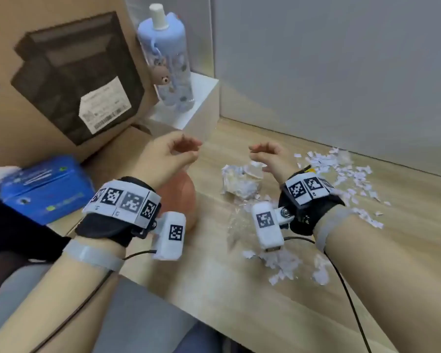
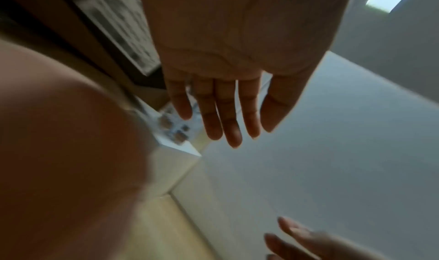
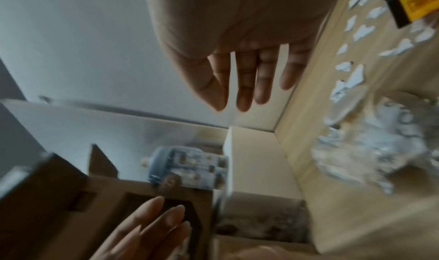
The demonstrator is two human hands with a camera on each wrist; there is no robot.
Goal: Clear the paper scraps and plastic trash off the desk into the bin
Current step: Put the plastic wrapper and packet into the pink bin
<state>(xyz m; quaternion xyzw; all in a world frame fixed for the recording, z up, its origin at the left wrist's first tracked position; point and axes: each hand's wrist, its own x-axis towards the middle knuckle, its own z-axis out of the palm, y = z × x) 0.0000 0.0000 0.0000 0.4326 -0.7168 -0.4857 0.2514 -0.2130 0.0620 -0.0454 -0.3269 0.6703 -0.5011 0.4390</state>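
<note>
White paper scraps (image 1: 341, 171) lie scattered over the right of the wooden desk (image 1: 214, 289), with another patch (image 1: 283, 263) near the front edge. A crumpled wad of clear plastic and paper (image 1: 239, 182) sits mid-desk, and thin clear film (image 1: 236, 225) lies in front of it. My left hand (image 1: 192, 149) hovers above the desk left of the wad, fingers relaxed and holding nothing. My right hand (image 1: 259, 152) hovers just above and behind the wad, also holding nothing. Both wrist views show straight fingers (image 2: 225, 113) (image 3: 251, 79) with bare palms.
A large cardboard box (image 1: 61, 72) stands at the left. A blue bottle (image 1: 168, 64) rests on a white block (image 1: 196, 105). A round orange-brown object (image 1: 181, 194) lies under my left wrist. There is a blue carton (image 1: 46, 187) at the left and a yellow-black packet (image 3: 413, 1) among the scraps.
</note>
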